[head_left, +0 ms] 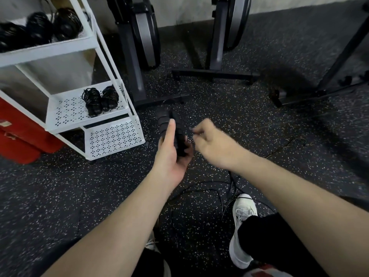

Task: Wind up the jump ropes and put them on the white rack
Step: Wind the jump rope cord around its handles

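Observation:
My left hand grips the two black ribbed handles of a jump rope, held together and pointing away from me. My right hand is just to the right of them, fingers pinched on the thin black cord. The rest of the cord trails loose over the floor between my arms. The white rack stands at the left. Two wound ropes lie on its middle shelf, and several more wound ropes sit on the top shelf.
Black exercise machines stand on the speckled rubber floor behind the hands, their base bars stretching across. A red box sits left of the rack. My white shoe is at the lower right.

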The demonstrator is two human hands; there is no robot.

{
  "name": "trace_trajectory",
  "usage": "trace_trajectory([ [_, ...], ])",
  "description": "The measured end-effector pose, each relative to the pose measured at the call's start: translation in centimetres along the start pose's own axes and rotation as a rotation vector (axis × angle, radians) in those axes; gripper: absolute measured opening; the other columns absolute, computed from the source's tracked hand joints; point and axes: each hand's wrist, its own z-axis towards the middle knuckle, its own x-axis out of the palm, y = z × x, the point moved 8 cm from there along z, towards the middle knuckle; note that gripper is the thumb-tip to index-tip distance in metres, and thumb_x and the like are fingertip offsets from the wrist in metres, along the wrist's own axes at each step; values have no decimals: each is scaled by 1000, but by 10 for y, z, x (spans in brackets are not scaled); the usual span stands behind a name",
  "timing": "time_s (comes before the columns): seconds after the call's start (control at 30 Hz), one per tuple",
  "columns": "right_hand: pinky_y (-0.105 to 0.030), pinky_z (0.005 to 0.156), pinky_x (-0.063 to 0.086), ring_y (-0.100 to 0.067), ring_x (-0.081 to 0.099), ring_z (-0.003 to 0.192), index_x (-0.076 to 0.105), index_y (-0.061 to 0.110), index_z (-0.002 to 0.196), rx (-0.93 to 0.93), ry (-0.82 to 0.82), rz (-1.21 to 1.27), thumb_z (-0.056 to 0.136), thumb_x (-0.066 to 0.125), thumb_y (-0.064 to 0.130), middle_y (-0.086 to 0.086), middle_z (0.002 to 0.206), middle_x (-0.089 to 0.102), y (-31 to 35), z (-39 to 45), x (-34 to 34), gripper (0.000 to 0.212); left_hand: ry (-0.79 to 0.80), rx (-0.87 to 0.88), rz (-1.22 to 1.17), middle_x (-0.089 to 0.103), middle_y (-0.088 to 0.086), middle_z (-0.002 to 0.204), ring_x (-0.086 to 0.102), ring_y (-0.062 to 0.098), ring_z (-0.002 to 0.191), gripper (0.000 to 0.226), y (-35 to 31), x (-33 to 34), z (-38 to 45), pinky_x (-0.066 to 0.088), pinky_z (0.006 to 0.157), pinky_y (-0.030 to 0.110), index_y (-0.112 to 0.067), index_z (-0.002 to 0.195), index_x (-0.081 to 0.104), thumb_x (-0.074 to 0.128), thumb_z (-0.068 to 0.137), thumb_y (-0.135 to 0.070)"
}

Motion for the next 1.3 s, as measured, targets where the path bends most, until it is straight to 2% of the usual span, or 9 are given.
trace_trajectory([
  [0.1, -20, 57, 36, 2, 45, 59, 44, 20, 137, -80, 160, -78, 108, 41, 25, 4, 96, 65, 5, -7, 36, 29, 9, -35, 49, 68, 15, 113, 67, 25, 98, 96, -3, -4, -2, 60, 93, 44, -13, 138, 61, 95, 56, -51],
  [0.3, -11, 55, 36, 1, 49, 54, 35, 38, 155, -125, 216, -100, 108, 40, 28, 12, 93, 62, 8, -11, 43, 48, -100, -32, 126, 62, 1, 78, 59, 15, 66, 2, -7, -15, -2, 52, 65, 30, -11, 96, 63, 63, 93, -10],
  [0.47, -22, 44, 34, -2, 37, 39, 61, 30, 117, -57, 215, -7, 104, 52, 41, 13, 52, 53, -5, -10, 17, 19, -41, 8, 177, 67, 9, 87, 71, 20, 66, 23, -26, -11, -3, 61, 63, 32, -4, 119, 59, 61, 97, -8],
  [0.53, -19, 43, 32, -2, 33, 39, 69, 26, 95, -2, 290, -58, 101, 51, 51, 14, 43, 42, -17, -11, 6, 31, -3, -7, 207, 69, 10, 92, 73, 24, 77, 25, -31, -9, -5, 63, 67, 37, -3, 121, 59, 61, 98, -9],
  [0.6, -19, 49, 36, -7, 36, 45, 69, 23, 91, 14, 400, 20, 102, 49, 49, 13, 48, 42, -26, -15, 0, 35, 17, -39, 210, 70, 10, 89, 68, 23, 76, 23, -37, -11, -6, 62, 70, 38, -5, 120, 60, 61, 97, -10],
  [0.77, -29, 58, 51, -13, 42, 55, 67, 11, 105, 12, 555, 359, 99, 49, 27, 6, 59, 40, -44, -19, -18, 25, 70, -121, 200, 69, 11, 82, 47, 15, 56, 32, -55, -21, -5, 36, 41, 18, -3, 124, 59, 57, 93, -11],
  [0.87, -33, 69, 57, -15, 46, 53, 67, 10, 93, 61, 511, 312, 99, 58, 44, 3, 55, 42, -58, -16, -32, 35, 201, -189, 208, 68, 12, 90, 43, 11, 54, 49, -60, -18, -11, 33, 37, 15, -4, 132, 57, 58, 84, -14],
  [1.03, -29, 59, 41, -14, 43, 52, 60, 25, 66, 255, 313, -13, 73, 65, 73, 7, 55, 47, -84, -6, -42, 49, 438, -277, 449, 70, 20, 111, 49, 13, 49, 62, -51, -7, -30, 37, 35, 16, -10, 133, 59, 73, 73, -16],
  [1.3, -24, 49, 35, -14, 46, 57, 69, 12, 77, 246, 63, -104, 93, 69, 21, -4, 69, 60, -72, 12, -44, 18, 747, -406, 1086, 61, 25, 134, 69, 21, 75, 67, -7, 3, -42, 55, 57, 24, -14, 144, 49, 75, 83, -21],
])
